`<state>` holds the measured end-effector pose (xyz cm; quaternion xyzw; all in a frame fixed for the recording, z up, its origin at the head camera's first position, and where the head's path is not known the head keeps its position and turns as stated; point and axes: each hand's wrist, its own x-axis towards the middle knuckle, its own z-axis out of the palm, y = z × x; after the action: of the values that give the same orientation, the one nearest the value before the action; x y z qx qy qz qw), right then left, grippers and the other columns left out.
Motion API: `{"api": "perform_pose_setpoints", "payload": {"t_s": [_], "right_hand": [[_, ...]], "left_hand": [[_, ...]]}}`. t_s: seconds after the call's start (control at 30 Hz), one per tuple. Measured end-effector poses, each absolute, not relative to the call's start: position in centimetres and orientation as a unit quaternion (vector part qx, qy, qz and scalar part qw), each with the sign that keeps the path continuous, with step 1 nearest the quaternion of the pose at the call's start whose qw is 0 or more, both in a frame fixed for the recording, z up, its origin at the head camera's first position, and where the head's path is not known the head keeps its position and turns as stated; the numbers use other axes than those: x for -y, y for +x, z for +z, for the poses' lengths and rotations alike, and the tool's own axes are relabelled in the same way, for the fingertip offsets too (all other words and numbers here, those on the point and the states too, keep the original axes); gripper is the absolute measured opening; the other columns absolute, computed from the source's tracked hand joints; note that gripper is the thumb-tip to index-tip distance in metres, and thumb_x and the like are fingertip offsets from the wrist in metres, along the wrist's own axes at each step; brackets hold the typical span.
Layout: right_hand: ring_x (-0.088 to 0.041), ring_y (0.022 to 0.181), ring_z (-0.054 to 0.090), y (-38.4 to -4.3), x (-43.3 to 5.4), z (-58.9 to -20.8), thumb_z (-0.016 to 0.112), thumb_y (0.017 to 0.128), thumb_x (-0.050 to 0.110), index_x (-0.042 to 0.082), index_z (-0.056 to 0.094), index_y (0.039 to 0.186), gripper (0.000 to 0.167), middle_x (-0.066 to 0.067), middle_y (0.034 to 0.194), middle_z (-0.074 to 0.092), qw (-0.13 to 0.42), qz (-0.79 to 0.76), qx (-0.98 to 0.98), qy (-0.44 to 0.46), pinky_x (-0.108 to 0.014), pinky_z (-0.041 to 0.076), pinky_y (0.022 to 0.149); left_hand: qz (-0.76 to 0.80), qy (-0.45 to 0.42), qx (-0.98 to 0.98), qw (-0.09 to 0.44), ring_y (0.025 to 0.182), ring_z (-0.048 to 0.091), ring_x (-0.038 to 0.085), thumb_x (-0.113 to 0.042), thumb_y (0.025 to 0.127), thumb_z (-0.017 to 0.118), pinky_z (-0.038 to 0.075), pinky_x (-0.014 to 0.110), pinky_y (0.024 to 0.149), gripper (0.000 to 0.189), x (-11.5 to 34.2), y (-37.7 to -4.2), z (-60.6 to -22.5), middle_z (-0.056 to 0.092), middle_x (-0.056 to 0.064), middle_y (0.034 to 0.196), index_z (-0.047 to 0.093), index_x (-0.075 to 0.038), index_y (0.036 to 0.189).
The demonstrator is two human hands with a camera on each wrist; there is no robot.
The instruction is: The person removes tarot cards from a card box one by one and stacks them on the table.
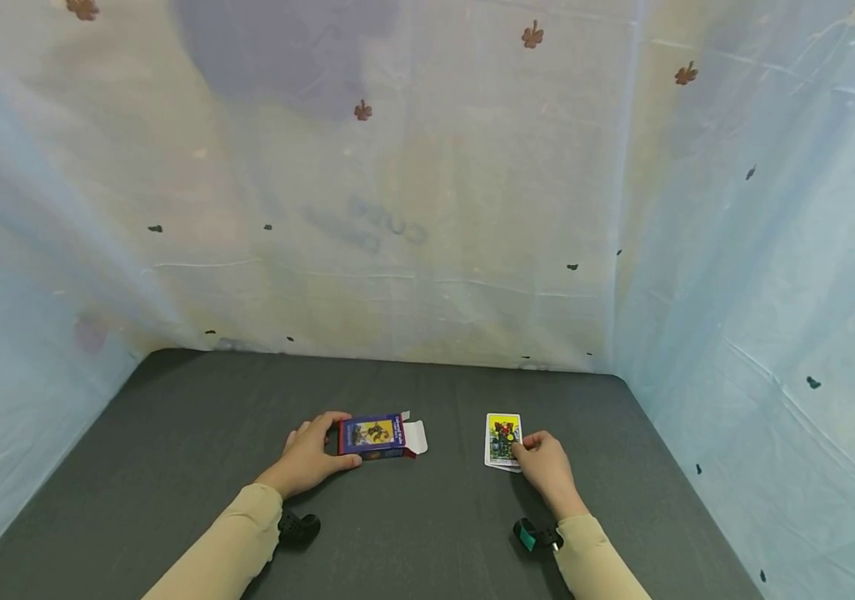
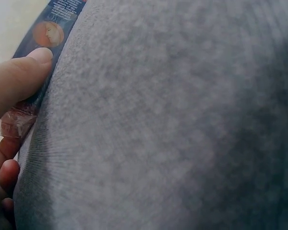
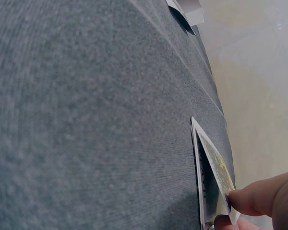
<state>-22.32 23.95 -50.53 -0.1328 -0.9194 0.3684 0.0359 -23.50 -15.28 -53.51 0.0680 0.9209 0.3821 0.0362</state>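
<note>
A blue and purple card box (image 1: 373,432) with a yellow picture lies on the grey table, its white end flap (image 1: 416,437) open toward the right. My left hand (image 1: 311,452) grips the box's left end, thumb along the near side and fingers at the far side. In the left wrist view, the thumb presses the box's printed narrow side (image 2: 49,33). My right hand (image 1: 545,468) pinches the right edge of a yellow picture card (image 1: 503,437). The right wrist view shows this card (image 3: 216,167) tilted up, with more card edges (image 3: 198,167) beneath it on the table.
The grey table (image 1: 412,533) has rounded far corners. Pale translucent sheeting (image 1: 427,308) with small leaf shapes hangs behind it and along both sides. A black wrist device sits under each sleeve, on the left (image 1: 298,528) and the right (image 1: 536,536).
</note>
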Motion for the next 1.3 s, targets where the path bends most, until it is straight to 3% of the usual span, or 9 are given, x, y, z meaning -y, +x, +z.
{"api": "perform_pose_setpoints", "payload": {"t_s": [1.3], "right_hand": [[-0.021, 0.067, 0.05, -22.29, -24.06, -50.78, 0.067, 0.088, 0.02, 0.001, 0.059, 0.094, 0.021, -0.007, 0.079, 0.056, 0.036, 0.327, 0.937, -0.118, -0.033, 0.039, 0.057]], "left_hand": [[0.372, 0.075, -0.925, 0.018, 0.102, 0.045, 0.023, -0.058, 0.075, 0.076, 0.034, 0.051, 0.087, 0.081, 15.15, -23.38, -53.9, 0.054, 0.002, 0.118, 0.044, -0.026, 0.142]]}}
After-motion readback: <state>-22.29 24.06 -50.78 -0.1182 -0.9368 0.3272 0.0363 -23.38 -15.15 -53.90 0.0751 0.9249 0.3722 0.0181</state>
